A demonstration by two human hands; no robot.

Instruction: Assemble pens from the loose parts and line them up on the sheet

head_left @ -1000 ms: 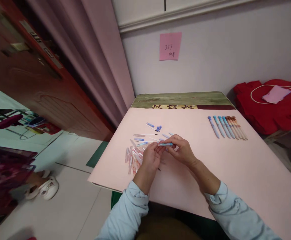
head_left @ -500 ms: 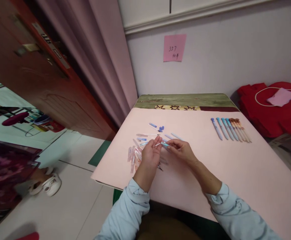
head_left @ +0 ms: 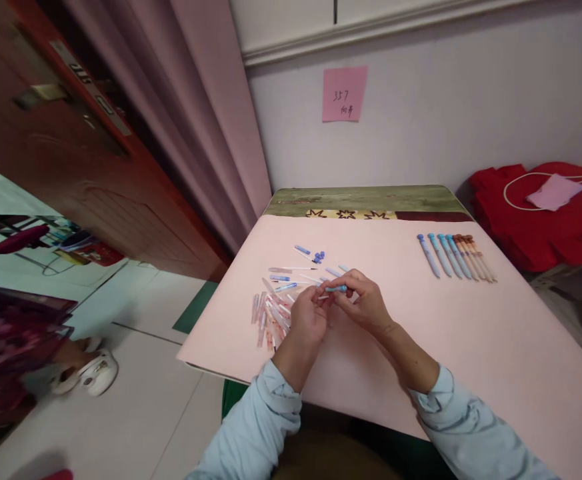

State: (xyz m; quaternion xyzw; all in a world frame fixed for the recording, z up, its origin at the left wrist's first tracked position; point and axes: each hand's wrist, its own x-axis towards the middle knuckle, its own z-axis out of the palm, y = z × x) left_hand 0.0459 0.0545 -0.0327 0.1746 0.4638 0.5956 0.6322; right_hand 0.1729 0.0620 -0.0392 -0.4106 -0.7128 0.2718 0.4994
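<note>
My right hand (head_left: 367, 305) is closed in a pinch on a light-blue pen part (head_left: 338, 289), held over the pink-covered table. My left hand (head_left: 311, 319) meets it from the left, fingertips closed at the pen's other end, where a thin white piece shows; the fingers partly hide it. By the left hand lies a heap of clear and pinkish pen barrels (head_left: 271, 317). Just beyond are blue pen grips (head_left: 279, 278), a thin refill (head_left: 301, 269) and a small cluster of dark-blue caps (head_left: 319, 257).
Blue and brown-topped pens (head_left: 451, 257) lie in a row at the table's right. A red cloth (head_left: 501, 233) covers a seat beyond the right edge. Left stand a curtain (head_left: 211, 133) and a wooden door (head_left: 135, 207); another person's shoe (head_left: 99, 373) is on the floor.
My left fingers, stretched out before, have curled in around the pen's end. The right hand still holds the light-blue part, now turned nearly level. The view has shifted slightly.
</note>
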